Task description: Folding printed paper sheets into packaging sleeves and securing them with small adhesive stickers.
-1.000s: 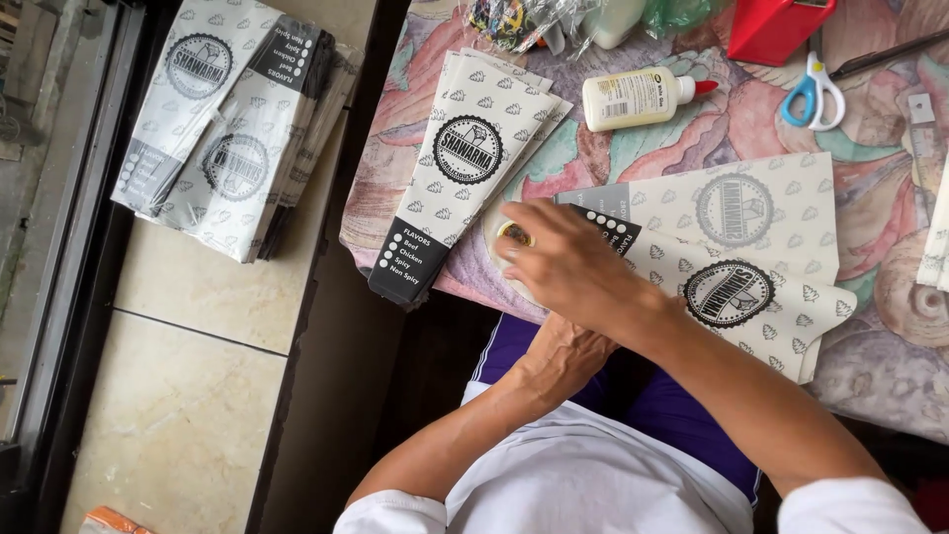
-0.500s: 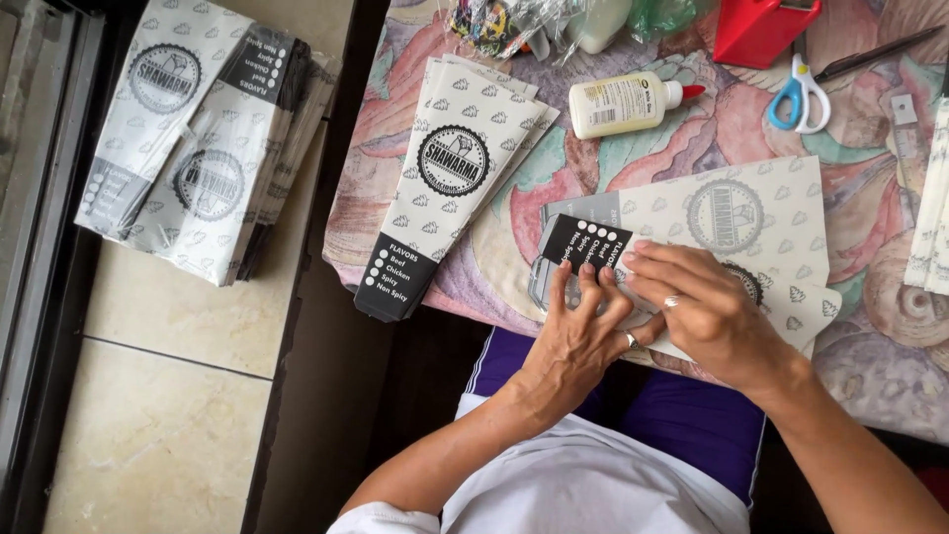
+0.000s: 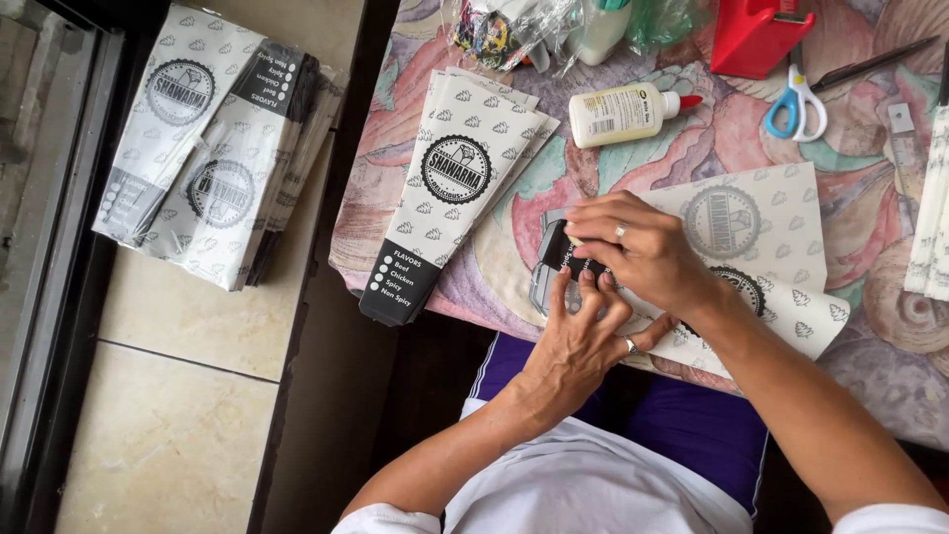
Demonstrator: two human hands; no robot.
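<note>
While both hands meet over the near edge of the counter [image 3: 890,326], the right hand [image 3: 647,252] lies flat on a printed paper sleeve [image 3: 761,237], its fingers pressing down on the sleeve's black end flap [image 3: 568,262], and the left hand [image 3: 583,341] comes up from below with its fingertips spread against the same flap. Neither grip is closed around anything: both hands are open and pressing, which looks like a way to hold a fold flat rather than to lift the sleeve. The sleeve lies just in front of the person, its long axis running left to right with a slight tilt, the black end pointing left and the white patterned end reaching right toward the counter's near edge. A stack of finished sleeves [image 3: 450,203] rests to the left, apart from the hands, black ends pointing near and left, probably set aside out of the working space. Farther off lie a glue bottle [image 3: 623,111] on its side with its red cap pointing right, blue-handled scissors [image 3: 794,99] and a red holder [image 3: 756,35]. On the floor [image 3: 168,396] far left sits another pile of sleeves [image 3: 213,148].
</note>
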